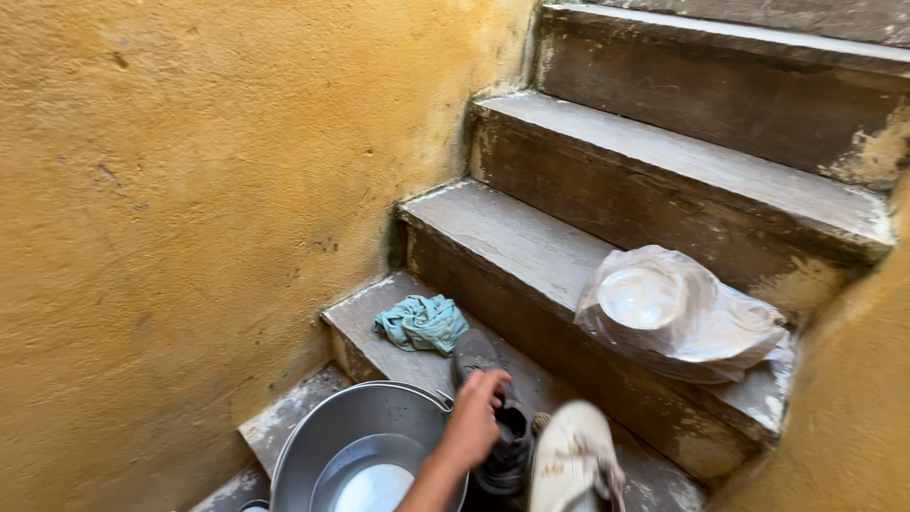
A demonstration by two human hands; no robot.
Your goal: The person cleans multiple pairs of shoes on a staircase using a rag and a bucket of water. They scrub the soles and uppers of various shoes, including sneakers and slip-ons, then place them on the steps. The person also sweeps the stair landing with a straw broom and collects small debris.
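My left hand [474,422] reaches in from the bottom edge and grips the collar of a dark grey shoe [488,403], which stands on the lowest concrete step [379,346]. A white shoe [573,465] lies right beside the dark one, to its right. Just left of my hand sits a large metal basin [327,436] with a smaller metal bowl [365,479] inside it. My right hand is out of view.
A crumpled teal cloth [424,322] lies on the lowest step behind the shoes. A clear plastic bag holding a white plate [678,313] rests on the second step at right. Concrete stairs [664,152] climb away; rough yellow walls [190,209] close in on both sides.
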